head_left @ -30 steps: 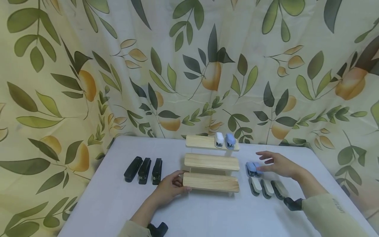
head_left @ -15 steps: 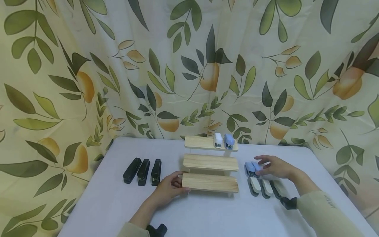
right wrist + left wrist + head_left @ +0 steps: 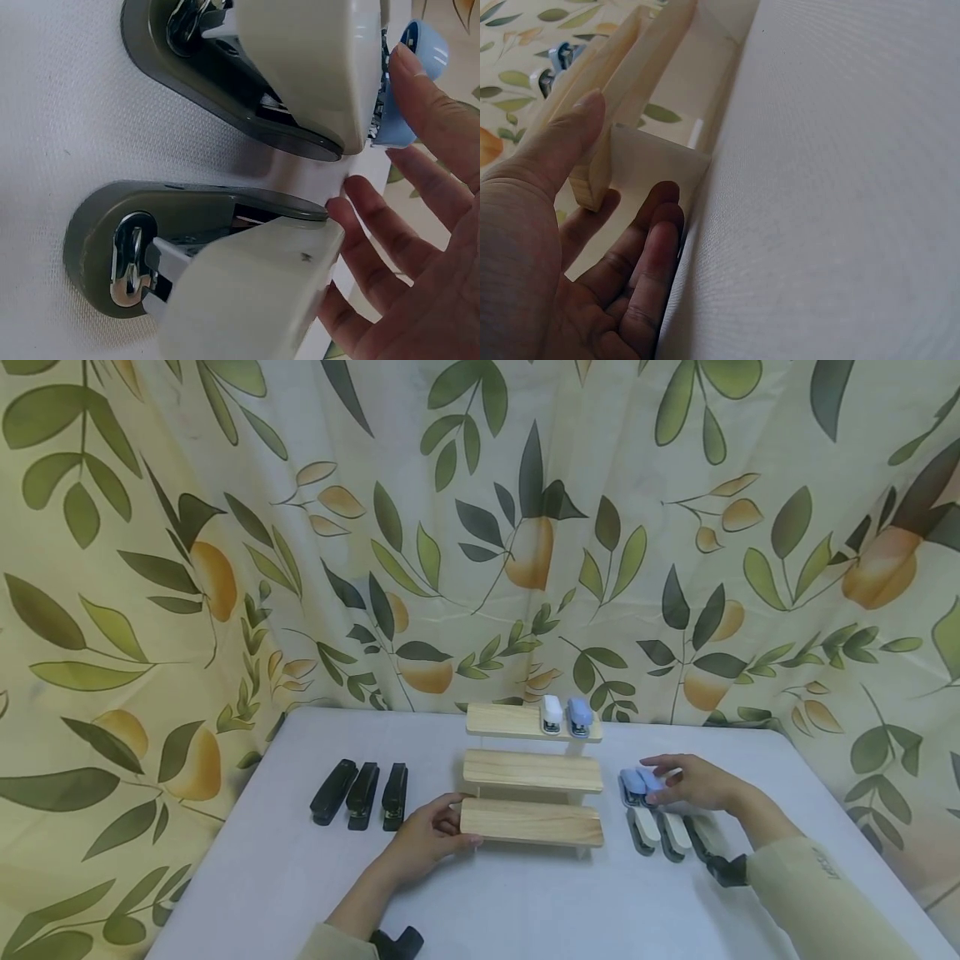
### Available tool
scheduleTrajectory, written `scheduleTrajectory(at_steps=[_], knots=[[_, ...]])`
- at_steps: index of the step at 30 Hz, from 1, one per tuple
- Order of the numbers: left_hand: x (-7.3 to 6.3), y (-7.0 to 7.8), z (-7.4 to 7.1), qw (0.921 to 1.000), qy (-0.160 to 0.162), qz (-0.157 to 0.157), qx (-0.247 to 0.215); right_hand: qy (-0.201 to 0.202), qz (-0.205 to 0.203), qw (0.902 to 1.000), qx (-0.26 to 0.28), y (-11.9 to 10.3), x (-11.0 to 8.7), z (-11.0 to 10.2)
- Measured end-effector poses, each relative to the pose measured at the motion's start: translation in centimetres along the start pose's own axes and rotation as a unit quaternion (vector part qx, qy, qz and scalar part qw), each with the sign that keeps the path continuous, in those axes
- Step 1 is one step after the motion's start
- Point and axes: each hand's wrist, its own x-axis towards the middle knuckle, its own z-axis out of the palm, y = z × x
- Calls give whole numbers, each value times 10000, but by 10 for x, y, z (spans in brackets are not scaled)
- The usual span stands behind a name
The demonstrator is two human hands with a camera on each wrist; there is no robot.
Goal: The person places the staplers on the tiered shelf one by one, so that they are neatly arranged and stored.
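Note:
My left hand holds the left end of a three-tier wooden display rack, thumb over the lowest board and fingers below it in the left wrist view. On the right, my right hand pinches a small blue stapler between thumb and index finger; its other fingers are spread. Beside that one stands a second blue stapler. Three staplers with cream tops and dark green bases sit just in front of them. On the rack's top board are a small white stapler and a small blue one.
Three black staplers stand in a row left of the rack on the white-covered table. The rack's middle board is bare. A curtain with leaves and fruit hangs behind the table.
My right hand has lowered slightly and drawn in at the blue stapler. The left hand stays on the rack; the head view has shifted a little.

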Motion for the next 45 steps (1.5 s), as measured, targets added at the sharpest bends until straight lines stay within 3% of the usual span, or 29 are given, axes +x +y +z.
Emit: scheduleTrajectory(at_steps=[27,34,45], knots=[[1,0,1,10000,-8,-13,34,109,24,9999,-85,3,2,1],[0,-2,1,10000,2,16,52,282,103,9995,40,8,-1,2],[1,-4,0,10000,-12,52,68,652,-168,9968,426,5,-10,1]])
